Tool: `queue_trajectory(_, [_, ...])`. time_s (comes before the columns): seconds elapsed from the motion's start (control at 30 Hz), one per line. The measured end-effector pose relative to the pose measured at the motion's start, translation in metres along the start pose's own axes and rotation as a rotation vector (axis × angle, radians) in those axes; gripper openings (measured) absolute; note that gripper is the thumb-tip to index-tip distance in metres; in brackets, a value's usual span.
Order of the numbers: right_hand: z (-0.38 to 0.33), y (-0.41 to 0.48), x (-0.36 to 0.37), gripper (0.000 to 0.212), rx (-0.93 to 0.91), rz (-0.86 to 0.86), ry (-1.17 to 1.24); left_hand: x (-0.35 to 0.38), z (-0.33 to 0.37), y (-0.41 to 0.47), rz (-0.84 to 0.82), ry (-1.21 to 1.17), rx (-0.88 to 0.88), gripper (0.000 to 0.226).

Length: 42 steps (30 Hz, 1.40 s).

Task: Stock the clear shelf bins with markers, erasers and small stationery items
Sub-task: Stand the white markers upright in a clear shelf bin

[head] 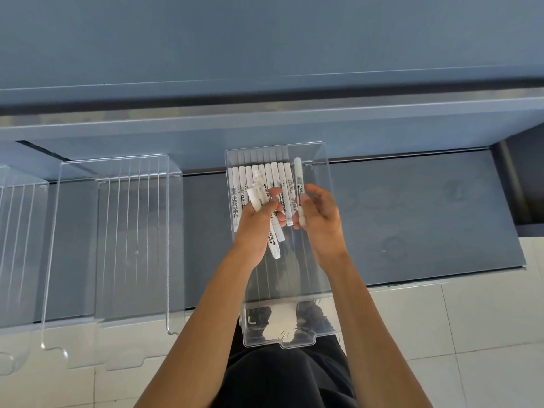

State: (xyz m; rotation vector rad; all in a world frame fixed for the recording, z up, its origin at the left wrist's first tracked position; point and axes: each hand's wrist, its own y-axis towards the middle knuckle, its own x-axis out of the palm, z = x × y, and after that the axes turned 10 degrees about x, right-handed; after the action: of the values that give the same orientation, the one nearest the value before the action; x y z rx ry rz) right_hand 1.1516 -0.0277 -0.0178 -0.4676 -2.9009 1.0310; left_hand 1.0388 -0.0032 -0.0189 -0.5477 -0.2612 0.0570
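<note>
Left hand (259,223) grips marker bundle (254,195); right hand (321,219) pinches single marker (298,178). Lay it parallel, snug against row (268,175) in clear bin (294,345).

Left hand (256,222), right hand (321,214), both curled.

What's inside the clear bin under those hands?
White markers lie side by side at the clear bin's far end. The left hand and right hand, holding more, cover their near ends.

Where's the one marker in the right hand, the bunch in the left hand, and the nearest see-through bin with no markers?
single marker (298,175), head view: its upper barrel.
bunch of markers (255,195), head view: the top ends poking out.
clear bin without markers (117,158), head view: its far rim.
</note>
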Motion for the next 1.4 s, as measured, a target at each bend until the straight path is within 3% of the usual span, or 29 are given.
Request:
queue_trajectory(0.1, [-0.001,0.008,0.005,0.029,-0.002,0.047,-0.120,-0.001,-0.001,0.004,0.007,0.007,-0.011,0.024])
queue_trajectory(0.27, [0.009,0.022,0.026,0.036,-0.244,0.361,-0.516,-0.002,0.001,0.009,0.022,-0.013,-0.039,0.025])
queue_trajectory(0.53, [0.035,0.028,0.045,0.031,-0.293,0.558,-0.600,-0.004,0.002,0.018,0.022,-0.004,-0.051,0.025])
queue_trajectory(0.77, [0.041,0.028,0.044,0.041,-0.329,0.566,-0.698,-0.003,0.005,0.020,0.007,-0.017,-0.059,0.026])
queue_trajectory(0.97, [0.033,0.023,0.033,0.029,-0.344,0.484,-0.648,-0.004,0.003,0.020,0.023,-0.034,-0.058,0.024])
queue_trajectory(1.17, [0.034,0.020,0.024,0.044,-0.307,0.391,-0.711,-0.003,0.003,0.015,0.040,-0.063,-0.062,0.020])
queue_trajectory(1.4, [0.034,0.024,0.027,0.048,-0.384,0.401,-0.709,-0.004,0.001,0.011,0.041,-0.046,-0.060,0.021])
